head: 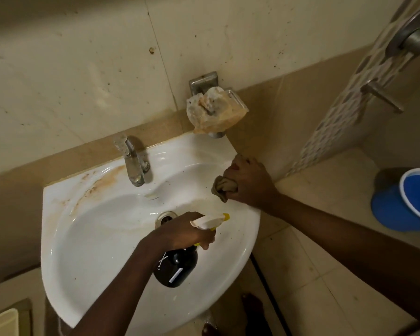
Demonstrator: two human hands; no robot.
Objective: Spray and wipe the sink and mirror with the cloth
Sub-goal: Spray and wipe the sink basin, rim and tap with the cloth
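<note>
A white wall-hung sink [87, 253] fills the middle of the view, with brown stains on its rim left of the chrome tap [134, 163]. My left hand [182, 230] grips the neck of a dark spray bottle [176, 265] with a white and yellow trigger head, held over the basin with its nozzle pointing right. My right hand [246, 181] grips a bunched olive-grey cloth [222, 187] and presses it on the sink's right rim. The drain [164, 217] is partly hidden behind my left hand. No mirror is in view.
A metal soap holder [204, 82] on the tiled wall carries a stained crumpled wrapper [215, 109]. A blue bucket [412, 197] stands on the floor at right below shower fittings [412, 40]. My bare feet [251, 309] are under the sink.
</note>
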